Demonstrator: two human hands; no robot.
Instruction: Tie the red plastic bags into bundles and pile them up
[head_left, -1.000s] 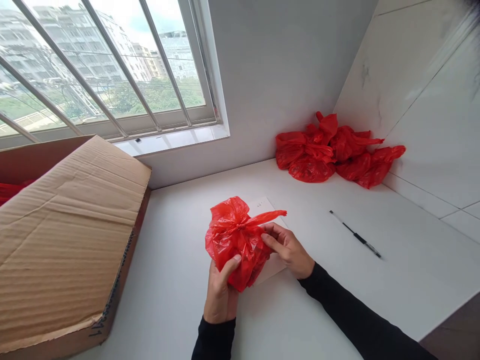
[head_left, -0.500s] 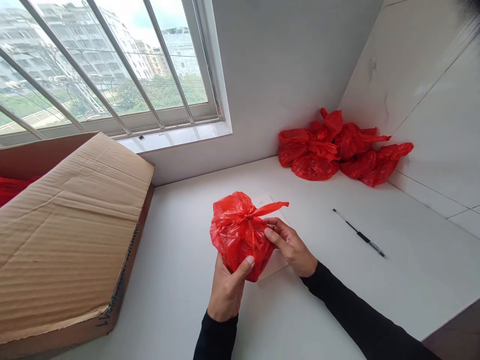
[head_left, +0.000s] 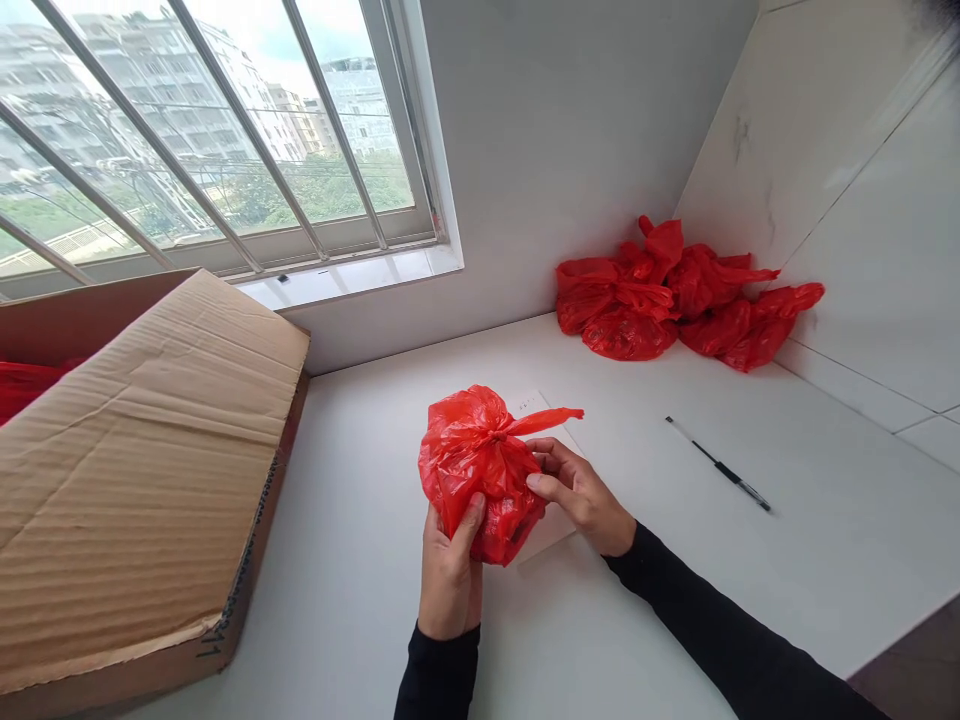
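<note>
Head camera: A person in black sleeves holds a knotted red plastic bag (head_left: 469, 465) above a white table (head_left: 360, 520), in front of a sheet of paper (head_left: 551, 535). The bag's knot faces up toward the camera, its twisted tail pointing right and slightly upward; the rounded body runs a little longer from upper left to lower right. The left hand (head_left: 450, 565) is curled around the near side, thumb pressed on top. The right hand (head_left: 585, 495), half open, meets the right side with thumb and fingers; whether it grips cannot be told. A pen (head_left: 718, 465) lies to the right, more red bags (head_left: 652, 295) sit piled in the corner, and a cardboard box (head_left: 150, 460) stands at left.
</note>
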